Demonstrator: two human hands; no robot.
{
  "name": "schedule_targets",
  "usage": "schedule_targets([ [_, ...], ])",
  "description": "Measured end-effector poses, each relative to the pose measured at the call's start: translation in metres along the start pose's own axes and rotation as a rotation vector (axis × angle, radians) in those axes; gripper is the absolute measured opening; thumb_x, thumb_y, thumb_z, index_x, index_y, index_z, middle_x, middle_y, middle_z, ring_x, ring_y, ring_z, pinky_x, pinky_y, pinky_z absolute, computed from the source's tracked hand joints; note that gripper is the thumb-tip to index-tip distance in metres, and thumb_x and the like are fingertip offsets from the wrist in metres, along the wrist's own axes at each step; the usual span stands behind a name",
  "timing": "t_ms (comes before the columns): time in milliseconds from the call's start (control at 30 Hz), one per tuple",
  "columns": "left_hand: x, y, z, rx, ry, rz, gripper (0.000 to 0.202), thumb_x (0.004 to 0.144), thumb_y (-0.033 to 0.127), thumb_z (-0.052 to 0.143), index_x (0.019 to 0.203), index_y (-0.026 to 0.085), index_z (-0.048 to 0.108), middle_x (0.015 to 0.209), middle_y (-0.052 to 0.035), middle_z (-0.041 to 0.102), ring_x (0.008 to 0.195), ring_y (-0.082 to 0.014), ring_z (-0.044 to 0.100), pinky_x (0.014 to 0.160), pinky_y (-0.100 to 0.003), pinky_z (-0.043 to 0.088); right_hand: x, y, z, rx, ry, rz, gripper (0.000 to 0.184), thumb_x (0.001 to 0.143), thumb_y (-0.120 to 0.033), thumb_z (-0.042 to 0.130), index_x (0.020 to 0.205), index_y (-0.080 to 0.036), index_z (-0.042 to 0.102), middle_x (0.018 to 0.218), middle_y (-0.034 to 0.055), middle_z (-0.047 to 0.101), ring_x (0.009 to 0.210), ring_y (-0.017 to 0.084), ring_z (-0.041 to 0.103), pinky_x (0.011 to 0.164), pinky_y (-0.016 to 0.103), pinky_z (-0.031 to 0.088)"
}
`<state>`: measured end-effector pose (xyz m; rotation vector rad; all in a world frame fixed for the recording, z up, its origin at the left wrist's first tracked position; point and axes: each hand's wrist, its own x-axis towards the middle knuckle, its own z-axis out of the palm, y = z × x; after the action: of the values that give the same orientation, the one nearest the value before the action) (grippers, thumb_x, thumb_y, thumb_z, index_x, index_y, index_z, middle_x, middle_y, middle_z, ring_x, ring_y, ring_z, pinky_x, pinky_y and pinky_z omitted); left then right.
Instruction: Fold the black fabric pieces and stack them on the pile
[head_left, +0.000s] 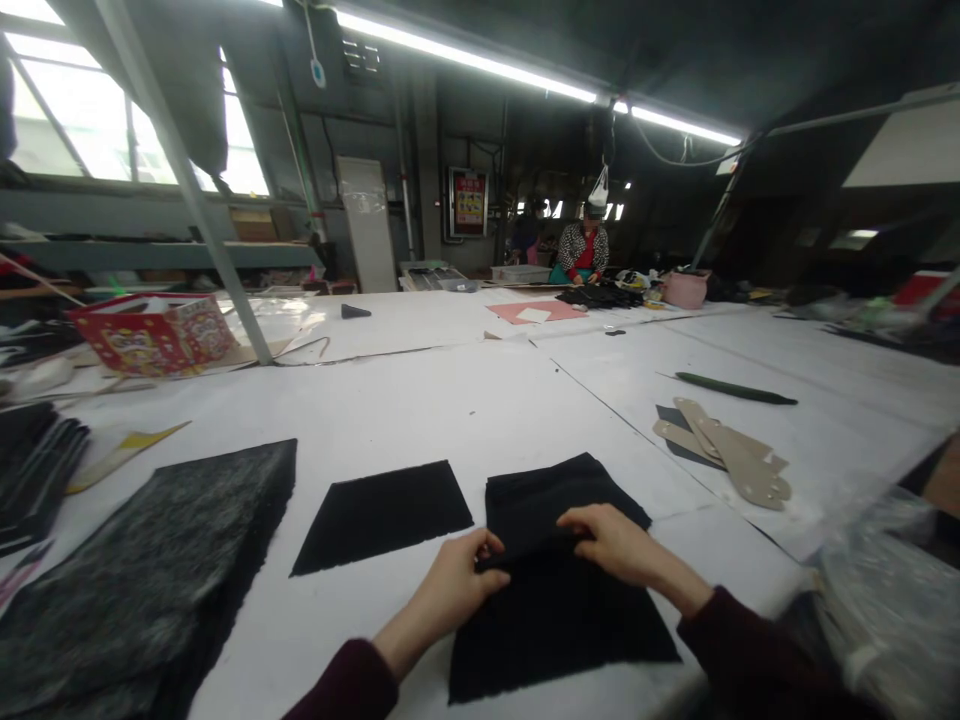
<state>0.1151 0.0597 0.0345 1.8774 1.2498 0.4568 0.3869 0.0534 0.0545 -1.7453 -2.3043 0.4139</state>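
Observation:
In front of me a black fabric piece lies on the white table, its far part lifted or folded between my hands. My left hand pinches its left edge between thumb and fingers. Opposite, my right hand grips the same fabric with curled fingers. Just beyond lies more black fabric, partly under the held piece; where one ends and the other begins is hard to tell. A separate flat black piece rests to the left of my left hand.
A thick stack of dark grey felt-like sheets fills the left front. At the right are beige templates and a cucumber-like green object. Farther off stand a red patterned box, a metal pole and a person. Clear plastic lies at right.

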Motion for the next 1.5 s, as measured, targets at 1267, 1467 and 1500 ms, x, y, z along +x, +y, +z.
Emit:
schedule_targets([
  [1267, -0.167, -0.02, 0.0, 0.547, -0.088, 0.314, 0.005, 0.092, 0.026, 0.057, 0.09, 0.021, 0.056, 0.104, -0.0007, 0.062, 0.097, -0.0185, 0.056, 0.083, -0.032, 0.044, -0.008, -0.167, 0.075, 0.099, -0.207, -0.162, 0.018, 0.089, -0.025, 0.052, 0.095, -0.018, 0.068, 0.096, 0.0059, 0.066, 0.092, 0.02, 0.06, 0.081, 0.031, 0.042],
  [1467, -0.191, -0.046, -0.029, 0.493, -0.124, 0.392, 0.034, 0.091, 0.024, 0.06, 0.124, 0.026, 0.053, 0.133, -0.0007, 0.056, 0.125, -0.0197, 0.048, 0.108, -0.034, 0.033, -0.018, -0.17, 0.082, -0.002, -0.248, -0.145, 0.016, 0.09, -0.027, 0.053, 0.096, -0.019, 0.065, 0.097, 0.0058, 0.065, 0.092, 0.02, 0.059, 0.08, 0.031, 0.039],
  [1500, -0.19, -0.051, -0.031, 0.485, -0.141, 0.42, 0.037, 0.092, 0.022, 0.058, 0.127, 0.027, 0.051, 0.135, -0.0001, 0.056, 0.127, -0.0194, 0.047, 0.11, -0.034, 0.031, -0.017, -0.172, 0.084, -0.003, -0.24, -0.147, 0.016, 0.09, -0.027, 0.053, 0.097, -0.019, 0.065, 0.098, 0.0057, 0.064, 0.092, 0.02, 0.059, 0.08, 0.03, 0.039],
])
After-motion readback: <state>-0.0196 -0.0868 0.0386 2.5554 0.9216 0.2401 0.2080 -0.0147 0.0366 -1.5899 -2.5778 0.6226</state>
